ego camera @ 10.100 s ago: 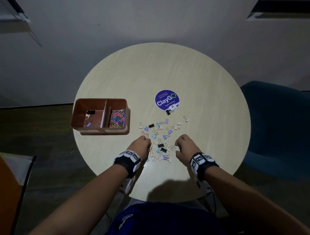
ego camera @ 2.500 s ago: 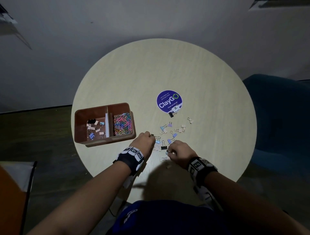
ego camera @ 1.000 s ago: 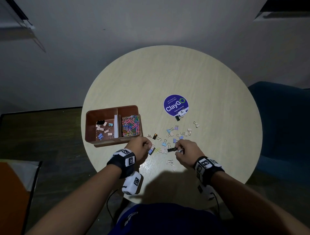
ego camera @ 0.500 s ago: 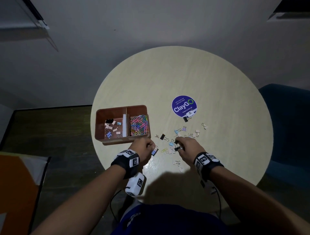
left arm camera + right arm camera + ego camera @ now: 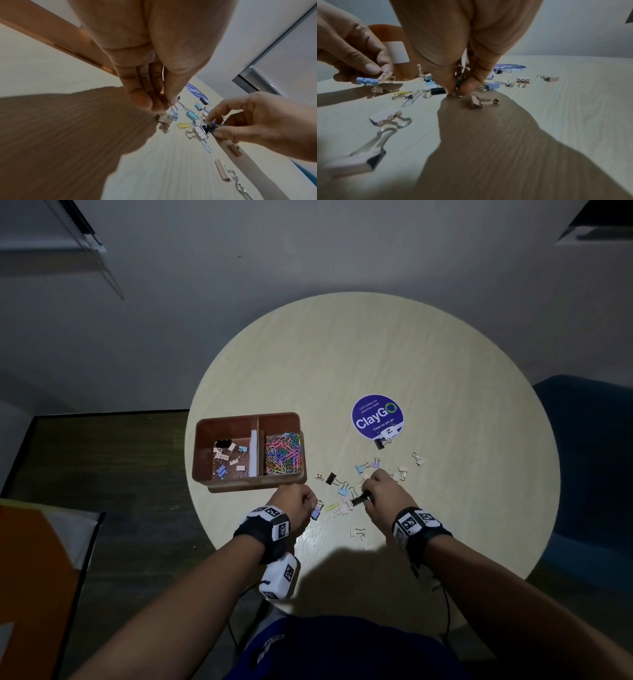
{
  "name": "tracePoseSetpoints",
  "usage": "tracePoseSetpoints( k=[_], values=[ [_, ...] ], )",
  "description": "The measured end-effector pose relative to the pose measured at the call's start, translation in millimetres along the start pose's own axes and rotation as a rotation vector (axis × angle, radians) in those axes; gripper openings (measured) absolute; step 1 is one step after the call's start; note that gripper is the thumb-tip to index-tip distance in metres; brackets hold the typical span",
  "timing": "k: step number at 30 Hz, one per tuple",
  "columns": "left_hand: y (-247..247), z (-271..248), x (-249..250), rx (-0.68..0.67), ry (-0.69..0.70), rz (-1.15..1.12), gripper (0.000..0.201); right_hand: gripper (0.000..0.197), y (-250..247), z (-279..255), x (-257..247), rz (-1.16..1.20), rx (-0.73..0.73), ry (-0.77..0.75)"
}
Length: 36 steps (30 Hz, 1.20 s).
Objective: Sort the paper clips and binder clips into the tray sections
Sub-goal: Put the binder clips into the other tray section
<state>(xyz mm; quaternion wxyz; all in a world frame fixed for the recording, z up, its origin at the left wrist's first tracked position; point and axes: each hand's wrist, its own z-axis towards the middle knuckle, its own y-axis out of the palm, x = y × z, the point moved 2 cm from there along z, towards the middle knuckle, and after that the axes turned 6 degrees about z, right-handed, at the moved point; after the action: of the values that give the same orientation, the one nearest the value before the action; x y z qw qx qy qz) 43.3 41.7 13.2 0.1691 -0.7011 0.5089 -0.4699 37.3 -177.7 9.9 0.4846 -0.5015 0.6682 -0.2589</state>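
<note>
Round pale wood table (image 5: 342, 364); brown two-section tray (image 5: 246, 419) at its left edge, binder clips in left section (image 5: 227, 457), coloured paper clips in right section (image 5: 283, 453). Purple ClayGo sticker (image 5: 376, 416) mid-table. Loose binder clips (image 5: 400, 472) scattered between sticker and hands. Left hand (image 5: 295, 506) near tray, grip pinching small blue and pale binder clips (image 5: 368, 81) above the table. Right hand (image 5: 383, 494) low in the pile, grip pinching a black binder clip (image 5: 358, 501). Yellow paper clip (image 5: 183, 125) lies between the hands
</note>
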Motion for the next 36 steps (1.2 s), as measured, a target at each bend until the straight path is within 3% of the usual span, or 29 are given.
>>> tracePoseSetpoints(
  k=[6,10,16,21,23,27,31,36],
  values=[
    [2,0,3,-0.006,-0.007,-0.011,0.014,0.007,-8,-8,7,0.098,0.019,0.099],
    [-10,-3,12,0.011,0.023,-0.058,0.014,0.017,-22,-12,2,0.312,0.097,0.174],
    [-62,-26,14,0.166,0.061,-0.236,0.010,0.019,-56,2,-62,0.641,0.175,0.074],
    [-133,-35,-8,0.494,0.028,-0.166,0.009,0.021,-62,31,-144,0.629,0.193,-0.121],
    [-154,-35,-26,0.557,-0.034,-0.067,0.010,0.020,-60,41,-175,0.587,0.185,-0.181],
    [-170,-34,-66,0.508,-0.150,0.077,0.013,0.016,-53,59,-222,0.506,0.149,-0.259],
    [-175,-41,-82,0.490,-0.148,0.109,0.018,0.022,-43,69,-239,0.419,0.068,-0.255],
    [-172,-45,-79,0.493,-0.110,0.042,0.017,0.025,-50,66,-209,0.310,0.225,-0.147]
  ],
)
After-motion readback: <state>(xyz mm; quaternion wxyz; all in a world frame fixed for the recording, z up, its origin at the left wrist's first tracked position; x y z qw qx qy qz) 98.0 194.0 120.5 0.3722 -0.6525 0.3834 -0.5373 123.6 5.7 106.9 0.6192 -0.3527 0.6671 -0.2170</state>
